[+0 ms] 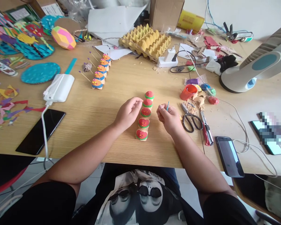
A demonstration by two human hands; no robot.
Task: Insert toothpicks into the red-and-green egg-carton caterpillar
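A row of egg-carton bumps made into a caterpillar [144, 122] lies lengthwise in front of me, its bumps topped with red and edged in green. The nearer bumps carry small yellow faces; the two farthest tops are plain red. At its left side my left hand [129, 113] is closed, fingertips together close to the second-farthest bump; whether they touch it or pinch something tiny, I cannot tell. To the right of the caterpillar, my right hand [169, 118] pinches a thin blue stick [168, 106], which points upward. Its lower end is hidden by the fingers.
Black-handled scissors [191, 118], a red utility knife [206, 128] and a red cup [188, 91] lie right. Another caterpillar, orange and blue [100, 73], sits back left near thin sticks. A yellow egg tray [146, 42], power bank [61, 87], phones [229, 156] and a lamp [255, 67] surround the workspace.
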